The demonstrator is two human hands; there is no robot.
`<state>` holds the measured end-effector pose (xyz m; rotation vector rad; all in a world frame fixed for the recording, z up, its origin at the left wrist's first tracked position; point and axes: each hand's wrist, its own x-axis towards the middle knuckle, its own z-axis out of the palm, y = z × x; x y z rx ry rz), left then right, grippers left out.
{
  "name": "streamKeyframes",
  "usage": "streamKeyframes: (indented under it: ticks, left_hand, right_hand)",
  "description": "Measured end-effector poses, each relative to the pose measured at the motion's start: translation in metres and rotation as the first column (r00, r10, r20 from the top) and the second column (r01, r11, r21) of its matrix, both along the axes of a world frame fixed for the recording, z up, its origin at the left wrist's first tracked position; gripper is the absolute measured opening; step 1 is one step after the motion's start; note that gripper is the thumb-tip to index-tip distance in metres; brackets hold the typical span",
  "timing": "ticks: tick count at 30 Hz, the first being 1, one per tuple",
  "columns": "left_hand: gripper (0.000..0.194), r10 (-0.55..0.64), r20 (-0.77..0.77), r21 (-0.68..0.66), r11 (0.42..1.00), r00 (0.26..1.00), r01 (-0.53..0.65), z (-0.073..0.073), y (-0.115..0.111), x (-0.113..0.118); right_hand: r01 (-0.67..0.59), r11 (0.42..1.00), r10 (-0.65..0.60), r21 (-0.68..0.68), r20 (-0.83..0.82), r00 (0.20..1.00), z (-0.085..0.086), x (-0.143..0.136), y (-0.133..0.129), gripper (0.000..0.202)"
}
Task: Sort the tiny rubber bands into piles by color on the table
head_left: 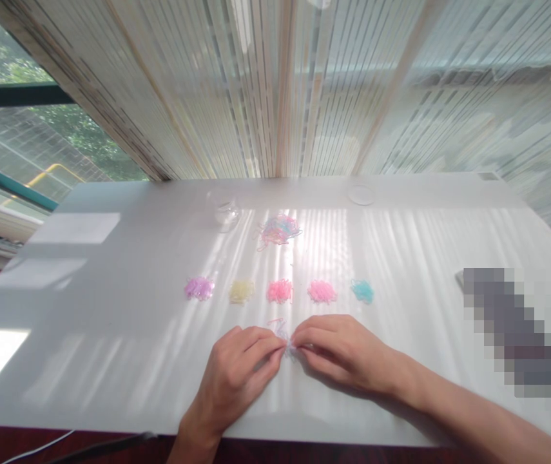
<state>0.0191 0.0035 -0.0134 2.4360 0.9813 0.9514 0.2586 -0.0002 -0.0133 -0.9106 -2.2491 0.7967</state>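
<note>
Head view: pinching at pale loops [278,327] with left hand [243,361] and right hand [340,348]; cannot tell a firm hold in either. Set centrally on white table [106,277], between near edge and five coloured piles [280,291], with broad tabletop left and right.

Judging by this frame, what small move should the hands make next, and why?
Probably draw the loose far edge of the small pale heap of thin pieces inward: the left hand and right hand have fingertips at its near part, while that edge straggles toward the compact coral-pink pile beyond.
</note>
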Motion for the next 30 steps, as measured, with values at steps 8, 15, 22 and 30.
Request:
streamKeyframes:
  ticks: [8,15,22,30]
  left_hand:
    - [0.014,0.026,0.032,-0.02,0.999,0.999,-0.025,-0.001,-0.001,-0.001]
    - [0.015,0.053,0.027,-0.01,0.999,0.998,-0.053,0.001,-0.001,-0.001]
    - [0.017,0.021,-0.011,-0.002,1.0,1.0,-0.021,0.001,-0.001,0.001]
    - [0.022,0.111,0.04,-0.058,0.992,0.993,-0.109,0.008,-0.007,0.006]
  right_hand:
    - [0.103,0.984,-0.11,-0.142,-0.041,0.993,0.009,0.0,0.0,0.015]
    - [0.131,0.963,-0.153,-0.237,-0.08,0.985,0.012,0.0,0.002,0.012]
    - [0.164,0.932,-0.208,-0.323,-0.107,0.972,0.012,-0.001,0.001,0.011]
    - [0.119,0.775,-0.269,-0.621,-0.152,0.951,0.018,-0.004,0.0,0.013]
